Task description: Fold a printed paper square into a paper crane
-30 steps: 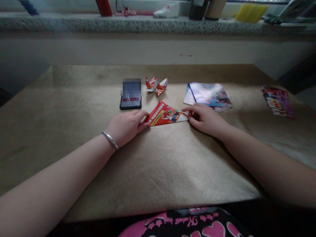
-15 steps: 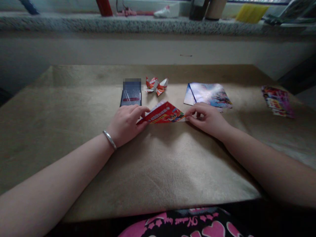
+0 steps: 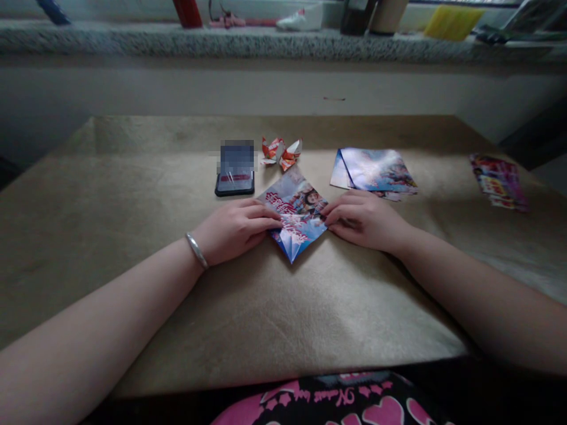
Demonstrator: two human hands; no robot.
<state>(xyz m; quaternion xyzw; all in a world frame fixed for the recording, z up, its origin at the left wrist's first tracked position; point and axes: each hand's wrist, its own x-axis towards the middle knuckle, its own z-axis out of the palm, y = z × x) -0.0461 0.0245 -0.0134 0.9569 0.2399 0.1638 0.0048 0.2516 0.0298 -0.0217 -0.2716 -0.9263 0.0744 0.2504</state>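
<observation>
A square of printed paper [image 3: 296, 218] lies spread in a diamond on the table, one corner toward me, with crease lines across its lower half. Its blue and pink picture side faces up. My left hand [image 3: 239, 227] grips the left corner between thumb and fingers, a silver bangle at its wrist. At the right corner, my right hand [image 3: 361, 218] pinches the paper's edge. Just beyond the paper sits a folded red-and-white paper figure [image 3: 282, 153].
A phone [image 3: 236, 183] lies left of the folded figure. Flat printed sheets [image 3: 376, 170] are stacked behind my right hand. Colourful cards [image 3: 499, 183] lie at the far right. Behind the table [image 3: 283, 319], a stone windowsill [image 3: 133, 44] holds bottles and a yellow object [image 3: 452, 22].
The paper was folded into a triangle with its red side showing; now it is opened flat, picture side up. My left hand has shifted slightly right and down, uncovering the phone's lower edge.
</observation>
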